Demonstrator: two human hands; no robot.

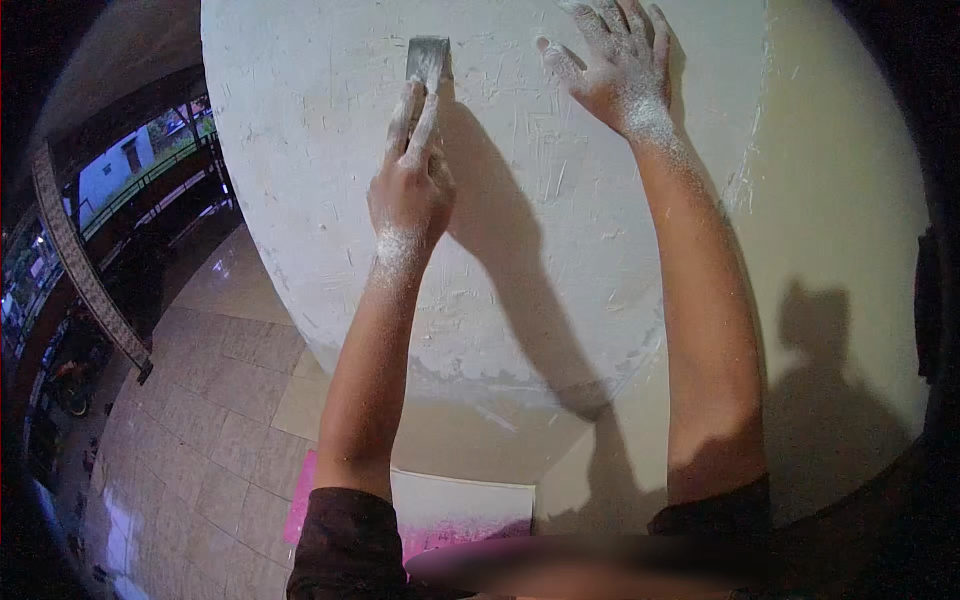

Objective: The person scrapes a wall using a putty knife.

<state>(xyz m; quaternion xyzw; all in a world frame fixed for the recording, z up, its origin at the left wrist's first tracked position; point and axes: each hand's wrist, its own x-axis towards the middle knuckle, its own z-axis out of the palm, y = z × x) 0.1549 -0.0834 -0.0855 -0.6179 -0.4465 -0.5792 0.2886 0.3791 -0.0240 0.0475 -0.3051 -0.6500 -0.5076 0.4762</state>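
My left hand (pixel 412 172) grips a small, flat, dark grey rectangular piece (pixel 427 52) with white dust on it. Two fingers stretch along its face against the wall; whether it is folded sandpaper or a scraper blade I cannot tell. The wall carries a broad coat of white filler (pixel 495 300), marked with small ridges and scratches. To the right, my right hand (pixel 619 75) lies on this coat with fingers spread and nothing in it. White powder covers both hands and wrists.
Cream wall (pixel 832 187) borders the filler on the right. Low down stands a pink and white panel (pixel 469 502), partly behind my left arm. Floor tiles (pixel 202 420) stretch away at the left, towards a patterned post (pixel 82 262) and a railing (pixel 150 187).
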